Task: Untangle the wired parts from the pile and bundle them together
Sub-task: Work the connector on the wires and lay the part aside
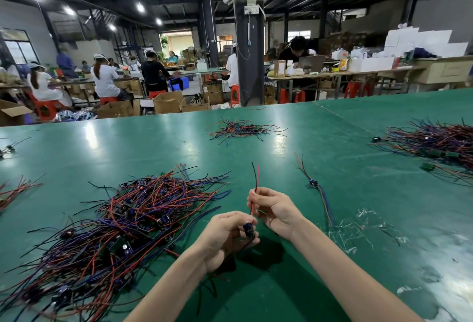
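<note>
Both hands are up off the green table [320,168], sharing one wired part. The left hand [225,238] curls round its small dark component [248,229], while the right hand [275,209] pinches the red and black leads [256,183] that stand up beyond its fingers. It looks feather-light and floppy — best held by the component, the solder joints likely being the weak spot. The big tangled pile [122,219] lies just left of the left hand; one freed part [313,184] rests beyond the right hand — well apart from the pile.
</note>
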Demonstrator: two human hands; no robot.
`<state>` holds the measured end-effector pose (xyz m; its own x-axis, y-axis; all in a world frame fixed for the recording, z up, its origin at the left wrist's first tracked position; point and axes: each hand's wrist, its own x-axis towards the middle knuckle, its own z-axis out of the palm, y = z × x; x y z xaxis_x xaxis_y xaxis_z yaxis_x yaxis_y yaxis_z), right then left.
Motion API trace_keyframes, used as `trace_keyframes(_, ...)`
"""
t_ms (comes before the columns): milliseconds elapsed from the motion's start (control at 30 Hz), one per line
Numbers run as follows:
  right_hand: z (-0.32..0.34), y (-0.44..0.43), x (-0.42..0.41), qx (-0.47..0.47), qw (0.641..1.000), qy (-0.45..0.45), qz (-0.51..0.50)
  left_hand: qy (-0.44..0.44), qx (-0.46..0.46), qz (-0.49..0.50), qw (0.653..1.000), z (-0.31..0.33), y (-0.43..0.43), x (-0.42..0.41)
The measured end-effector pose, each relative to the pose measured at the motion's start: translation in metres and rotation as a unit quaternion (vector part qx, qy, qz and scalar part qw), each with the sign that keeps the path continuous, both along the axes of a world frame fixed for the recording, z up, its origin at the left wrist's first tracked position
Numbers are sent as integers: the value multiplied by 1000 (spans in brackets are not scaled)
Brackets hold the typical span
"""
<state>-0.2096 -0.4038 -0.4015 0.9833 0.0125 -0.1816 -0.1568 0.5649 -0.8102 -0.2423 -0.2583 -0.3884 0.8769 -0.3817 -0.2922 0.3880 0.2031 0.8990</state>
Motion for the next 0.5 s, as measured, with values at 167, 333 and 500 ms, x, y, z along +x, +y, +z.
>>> trace_keyframes(167,-3,0,1,-21,999,2,-25,-2,4,-2,1000,0,-1,0)
trace_keyframes(333,-4,-3,3,-45,998,-8,-33,-8,9,-5,1000,-1,0,1)
trace_keyframes(500,-6,-5,5,-45,998,-7,-40,-21,31,-4,999,-2,2,3)
